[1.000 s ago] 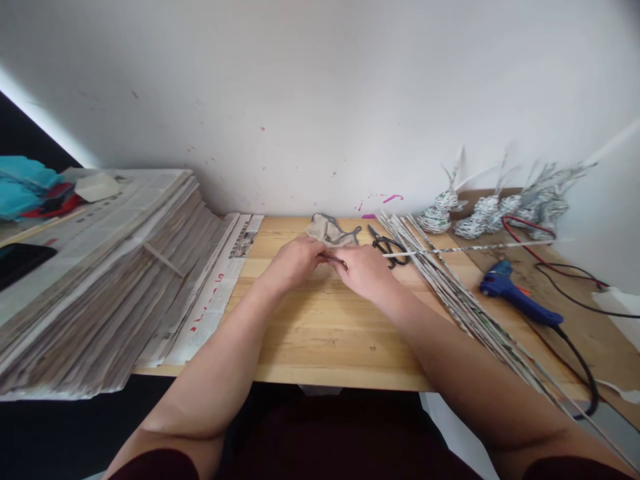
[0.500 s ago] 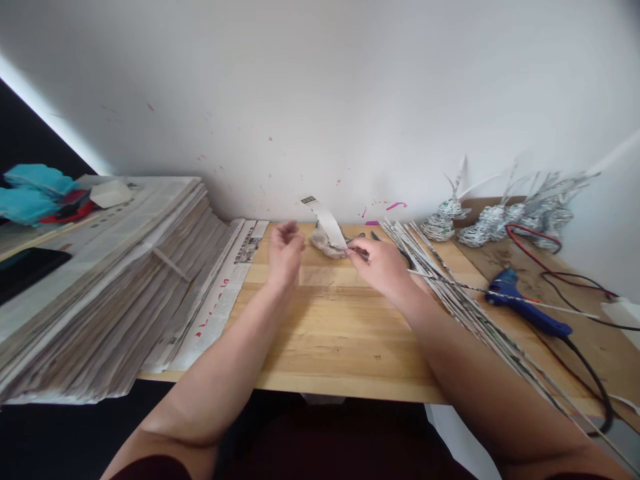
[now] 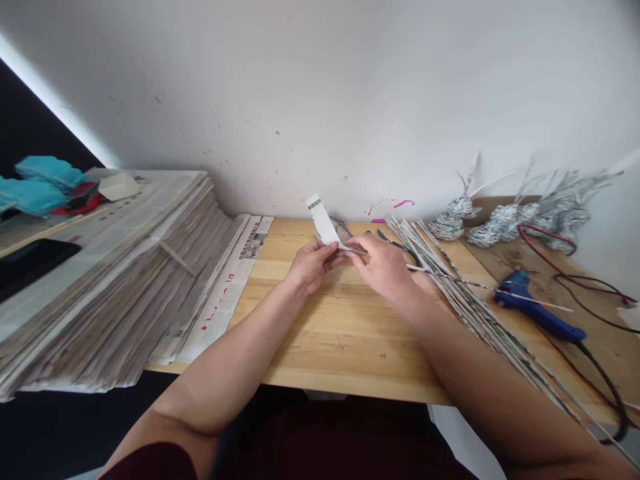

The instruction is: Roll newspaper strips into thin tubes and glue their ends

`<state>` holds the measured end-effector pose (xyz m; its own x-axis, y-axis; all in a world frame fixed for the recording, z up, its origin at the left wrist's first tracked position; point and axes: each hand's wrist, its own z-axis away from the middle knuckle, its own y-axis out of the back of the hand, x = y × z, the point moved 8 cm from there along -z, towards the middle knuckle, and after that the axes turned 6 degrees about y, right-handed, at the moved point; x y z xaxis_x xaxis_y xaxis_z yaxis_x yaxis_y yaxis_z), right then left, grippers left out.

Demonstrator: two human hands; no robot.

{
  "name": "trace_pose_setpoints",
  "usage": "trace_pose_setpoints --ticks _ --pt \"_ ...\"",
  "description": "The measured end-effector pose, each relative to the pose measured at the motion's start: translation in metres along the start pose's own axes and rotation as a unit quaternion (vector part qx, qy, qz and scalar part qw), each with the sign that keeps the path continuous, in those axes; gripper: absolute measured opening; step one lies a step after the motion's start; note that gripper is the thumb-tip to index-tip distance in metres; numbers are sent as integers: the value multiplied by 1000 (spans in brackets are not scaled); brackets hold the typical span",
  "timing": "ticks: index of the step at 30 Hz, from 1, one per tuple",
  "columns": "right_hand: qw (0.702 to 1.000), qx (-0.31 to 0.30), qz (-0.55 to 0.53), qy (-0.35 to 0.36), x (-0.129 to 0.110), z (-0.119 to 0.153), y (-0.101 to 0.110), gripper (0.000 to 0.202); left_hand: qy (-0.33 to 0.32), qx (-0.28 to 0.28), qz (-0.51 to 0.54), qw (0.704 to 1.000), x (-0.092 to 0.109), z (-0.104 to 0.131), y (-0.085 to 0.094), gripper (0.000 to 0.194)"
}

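Observation:
A strip of newspaper rises from between my hands, its flat end leaning up and to the left and its lower part rolled narrow. My left hand pinches the strip near the foot of the flat part. Just to the right, my right hand grips the rolled part. A thin rolled paper stick runs out from beneath the right hand toward the glue gun; whether it joins the strip is hidden. Behind the fingers lies a greyish lump, mostly covered.
A tall newspaper stack fills the left side, with a black phone on it. Rolled paper sticks lie to the right, beside scissors and a blue glue gun. Woven paper figures stand near the wall.
My left hand has come right and down from beside the lump and now pinches the strip. The strip's upper end has turned more upright. My right hand stays on the strip.

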<state>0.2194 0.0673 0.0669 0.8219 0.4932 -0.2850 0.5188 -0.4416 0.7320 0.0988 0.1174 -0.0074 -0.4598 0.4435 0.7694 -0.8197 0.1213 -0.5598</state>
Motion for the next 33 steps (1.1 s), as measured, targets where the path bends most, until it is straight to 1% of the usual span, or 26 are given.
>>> trace_pose_setpoints --ticks 2,5,8,12,15,19,22,27,30,33 --pt "998 12 34 43 -7 -1 1 11 -10 0 11 1000 2 0 -1 4" --pt "995 13 53 85 -15 -1 -1 17 -16 14 23 1000 2 2 0 7" --pt "994 30 45 95 -16 0 -1 19 -15 21 27 999 1 2 1 5" --pt "992 60 29 104 -14 2 -1 18 -16 -2 29 999 1 2 -1 5" --pt "990 70 27 115 -15 3 0 18 -7 1 30 1000 0 2 -1 7" --pt "992 49 27 116 -17 3 -3 17 16 30 29 999 -2 2 2 11" --pt "994 26 33 102 -17 2 -7 18 26 42 26 998 -2 2 3 13" --pt "997 -5 37 71 -14 2 -10 14 40 45 13 998 -5 4 3 12" --pt "997 -8 46 59 -14 3 -10 12 49 37 18 998 -7 5 1 11" --pt "996 -6 54 64 -14 3 -10 15 61 30 30 997 -9 4 -1 11"
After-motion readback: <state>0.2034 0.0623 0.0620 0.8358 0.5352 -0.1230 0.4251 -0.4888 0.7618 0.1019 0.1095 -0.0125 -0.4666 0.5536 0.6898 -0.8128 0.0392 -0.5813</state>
